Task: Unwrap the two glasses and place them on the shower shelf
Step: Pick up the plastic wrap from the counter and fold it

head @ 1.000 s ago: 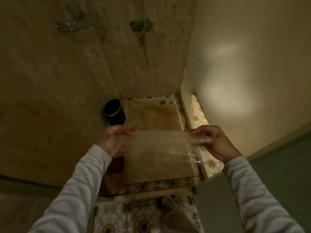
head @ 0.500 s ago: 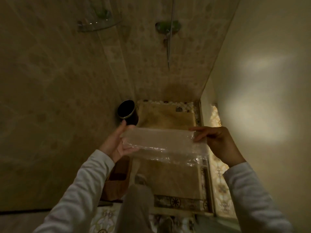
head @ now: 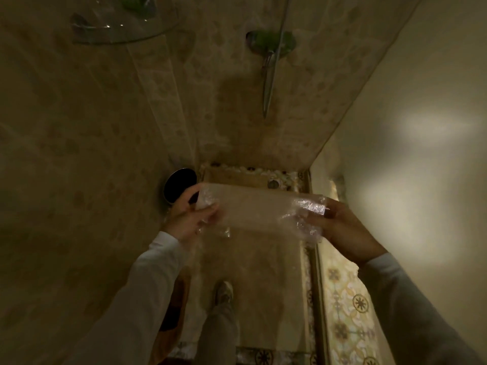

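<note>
I am watching from the head camera, looking down into a dim shower stall. Both hands hold a sheet of clear wrap (head: 258, 206) stretched flat between them. The left hand (head: 188, 219) has its fingers curled over the sheet's left end and pinches it there. The right hand (head: 345, 230) pinches the right end, where the plastic is bunched and crinkled around the fingertips (head: 309, 222). Both sleeves are light grey.

Just past the left hand, on its far side, I see a dark glass (head: 179, 184) with its open mouth facing the camera. It is close against the tiled wall. The left thumb overlaps its lower edge in the picture, and I cannot tell whether they touch or what the glass stands on. It carries no wrap.

High above the left hand, the curved glass shelf (head: 118, 35) juts from the corner of the wall; something green sits on it, too blurred to name. Above the middle of the sheet, a hose (head: 268, 83) hangs down from a wall fitting (head: 271, 42). Beyond the sheet lies a round drain (head: 273, 183) in the shower floor. Below the sheet, a shoe (head: 224, 291) is planted on that floor. Under the right hand runs a strip of patterned tiles (head: 350, 306), beside a plain pale wall (head: 421, 127).
</note>
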